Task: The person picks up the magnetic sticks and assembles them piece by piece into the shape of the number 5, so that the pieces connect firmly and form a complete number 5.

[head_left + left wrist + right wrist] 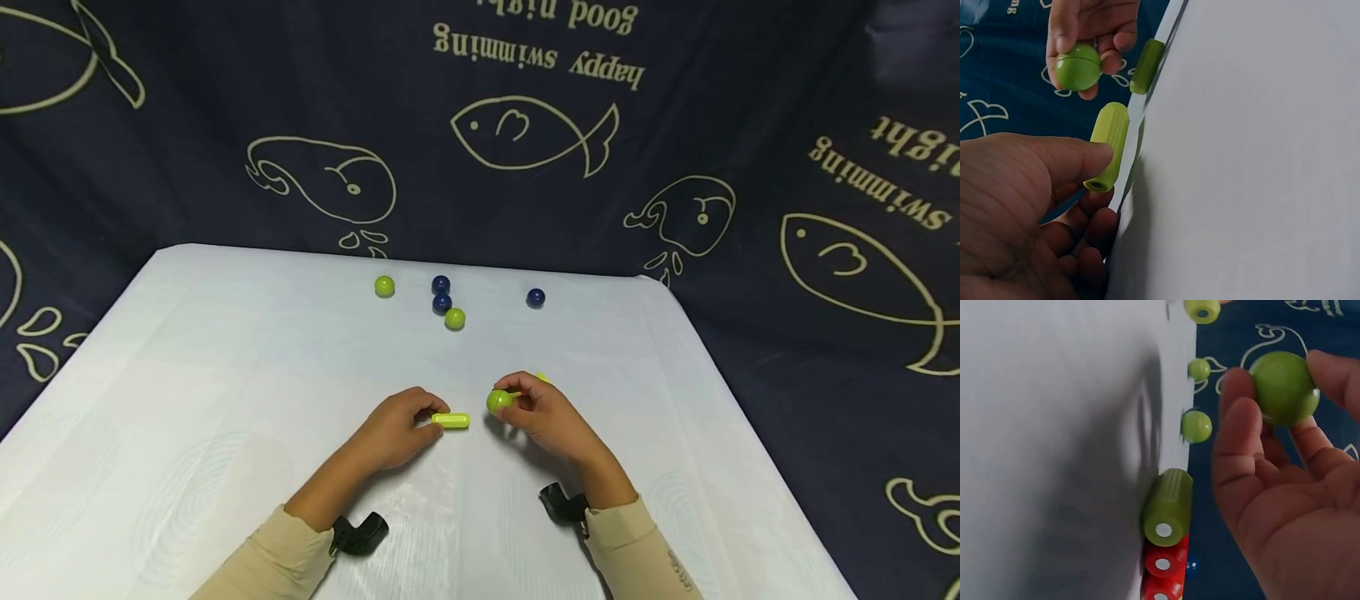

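My left hand (401, 427) pinches a yellow-green ribbed rod (452, 421) between thumb and fingers. In the left wrist view the rod (1112, 134) has a small dark hole in its near end. Opposite it, my right hand (551, 421) holds a glossy green ball (497, 402) in its fingertips. A seam runs round the ball (1078, 67) in the left wrist view. The ball and the left hand's rod are a short gap apart. Beside the right hand, a green rod (1169, 506) and red rods (1166, 557) lie on the table, mostly hidden by that hand in the head view.
Toward the far edge of the white table (247, 350) lie two green balls (385, 287) and several dark blue balls (536, 298), one blue pair close together near a green one. A dark cloth (420, 92) with fish drawings hangs behind. Black wrist cameras (360, 535) sit at both cuffs.
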The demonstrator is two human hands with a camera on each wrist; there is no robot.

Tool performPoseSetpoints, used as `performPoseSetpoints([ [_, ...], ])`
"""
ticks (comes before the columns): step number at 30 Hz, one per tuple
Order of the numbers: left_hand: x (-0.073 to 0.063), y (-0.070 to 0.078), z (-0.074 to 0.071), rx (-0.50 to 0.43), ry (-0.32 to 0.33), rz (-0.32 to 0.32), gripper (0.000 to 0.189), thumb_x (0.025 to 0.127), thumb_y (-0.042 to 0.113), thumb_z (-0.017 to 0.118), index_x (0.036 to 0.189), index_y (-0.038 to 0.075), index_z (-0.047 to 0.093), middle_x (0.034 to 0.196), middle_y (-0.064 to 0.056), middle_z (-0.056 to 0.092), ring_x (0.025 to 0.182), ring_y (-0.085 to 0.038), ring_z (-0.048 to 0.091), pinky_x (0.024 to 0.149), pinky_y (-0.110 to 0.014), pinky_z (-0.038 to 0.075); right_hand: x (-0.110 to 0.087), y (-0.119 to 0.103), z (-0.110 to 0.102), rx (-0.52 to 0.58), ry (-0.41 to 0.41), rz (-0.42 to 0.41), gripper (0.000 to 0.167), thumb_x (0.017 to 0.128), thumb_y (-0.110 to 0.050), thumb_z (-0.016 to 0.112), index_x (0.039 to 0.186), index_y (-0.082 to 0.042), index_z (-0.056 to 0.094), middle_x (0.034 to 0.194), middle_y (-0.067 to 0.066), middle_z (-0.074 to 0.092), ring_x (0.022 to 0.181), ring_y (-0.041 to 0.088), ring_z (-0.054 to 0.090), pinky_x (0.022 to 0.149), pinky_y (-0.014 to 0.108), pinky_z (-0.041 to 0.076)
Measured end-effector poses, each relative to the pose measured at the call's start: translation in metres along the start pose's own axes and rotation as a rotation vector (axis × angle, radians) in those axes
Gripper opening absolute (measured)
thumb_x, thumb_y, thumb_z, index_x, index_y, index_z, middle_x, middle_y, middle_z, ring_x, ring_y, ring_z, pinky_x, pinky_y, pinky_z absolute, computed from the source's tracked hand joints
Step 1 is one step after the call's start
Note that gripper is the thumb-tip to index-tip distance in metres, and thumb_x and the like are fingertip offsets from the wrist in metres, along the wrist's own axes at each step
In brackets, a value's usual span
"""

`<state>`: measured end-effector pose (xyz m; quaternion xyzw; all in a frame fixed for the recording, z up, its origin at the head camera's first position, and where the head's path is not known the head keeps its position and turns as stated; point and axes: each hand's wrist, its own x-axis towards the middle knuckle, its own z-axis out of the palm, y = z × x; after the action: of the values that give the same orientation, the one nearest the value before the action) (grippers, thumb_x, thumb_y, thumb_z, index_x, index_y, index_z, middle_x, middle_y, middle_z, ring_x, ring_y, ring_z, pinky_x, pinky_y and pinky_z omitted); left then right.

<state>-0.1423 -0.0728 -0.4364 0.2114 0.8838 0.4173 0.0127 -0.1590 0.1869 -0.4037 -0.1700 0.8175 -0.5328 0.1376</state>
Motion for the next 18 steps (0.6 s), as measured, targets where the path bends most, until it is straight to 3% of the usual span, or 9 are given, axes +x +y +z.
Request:
performPoseSetpoints([
  [9,-0.001,0.001,-0.001,-0.021,0.0,0.002,0.017,0.087,0.007,0.071,0.103,0.012,0.072,0.09,0.005,0.06,0.084,-0.014,0.056,0.077,-0.033,0.047,0.001,0.003,0.013,-0.121,-0.121,0.015,0.02,0.093,-0.008,0.068,0.112,-0.007,0.06,0.097,0.002,0.064,0.09,0.017,0.063,0.078,0.029,0.05],
  [18,-0.002,0.002,-0.003,-0.041,-0.005,0.01,0.017,0.088,0.006,0.07,0.103,0.011,0.071,0.092,0.004,0.061,0.086,-0.015,0.057,0.079,-0.034,0.048,0.0,0.001,0.017,-0.17,-0.146,-0.017,0.019,0.095,-0.009,0.066,0.113,-0.009,0.062,0.101,0.0,0.063,0.092,0.016,0.06,0.082,0.03,0.048],
])
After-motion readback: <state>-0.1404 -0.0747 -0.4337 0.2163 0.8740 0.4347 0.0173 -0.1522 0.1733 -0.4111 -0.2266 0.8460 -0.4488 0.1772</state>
